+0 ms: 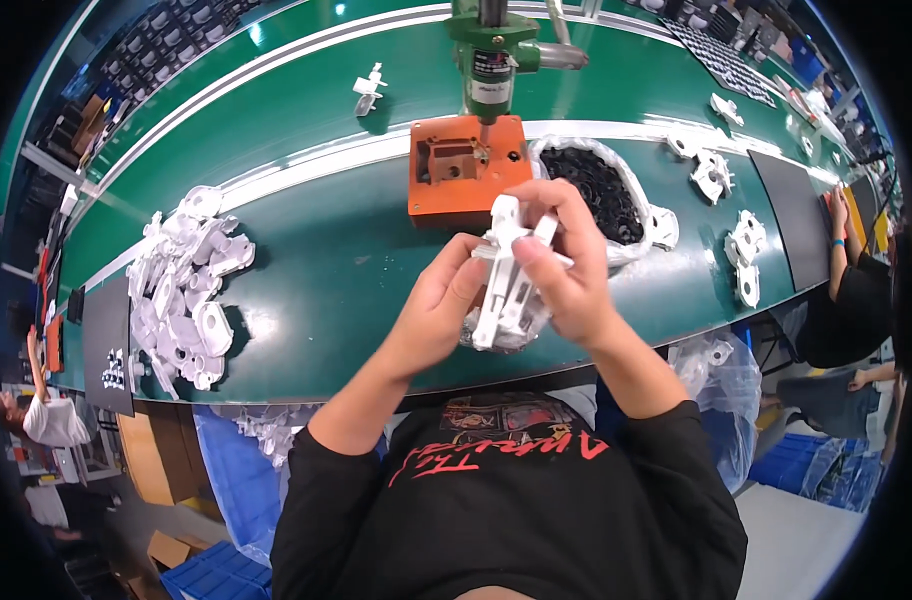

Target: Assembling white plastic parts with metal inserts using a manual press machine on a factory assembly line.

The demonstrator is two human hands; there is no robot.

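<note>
A white moulded plastic part with arms and slots is held up over the near edge of the bench, between both hands. My left hand grips its left side with thumb and fingers. On the other side my right hand is closed round it, the thumb pressed on its upper face. Just beyond the hands sits an orange fixture block with a machined recess, beneath a green hand press. Behind my right hand lies a plastic-lined container full of small black parts. Something in clear plastic shows partly under the held part.
A heap of white plastic parts covers the bench's left side. Loose white parts lie at the right, and one white part rests on the green belt behind. Blue bins stand below the edge. Other people work at both sides.
</note>
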